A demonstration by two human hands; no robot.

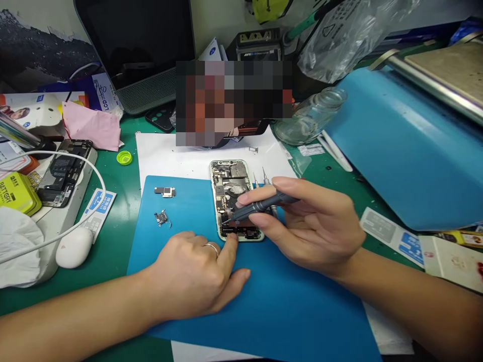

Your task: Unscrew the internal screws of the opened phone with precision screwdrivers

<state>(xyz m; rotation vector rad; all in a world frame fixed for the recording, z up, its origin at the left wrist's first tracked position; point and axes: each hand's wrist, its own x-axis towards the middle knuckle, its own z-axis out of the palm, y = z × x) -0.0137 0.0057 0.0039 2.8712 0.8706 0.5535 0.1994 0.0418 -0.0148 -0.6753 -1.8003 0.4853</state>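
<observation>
An opened smartphone [236,188] lies on the blue mat, its inner boards and parts exposed. My left hand [199,274] rests at its lower edge. The index finger presses there, the thumb points out and the other fingers curl, with nothing held. Pinched in my right hand [313,229] is a dark grey pen-shaped tool [260,206], its thin tip at the phone's lower left interior. Two slim screwdrivers [265,177] lie partly behind that hand. Left of the phone are a small metal-faced part [165,192], a small bracket-like part [161,217] and tiny screws [170,224].
Blue mat [294,311] over white paper on a green table. To the left: another opened phone [62,173], a white cable [100,176], a white earbud case [74,246] and a green cap [124,158]. A glass jar [307,118] lies behind; part of the background is pixelated.
</observation>
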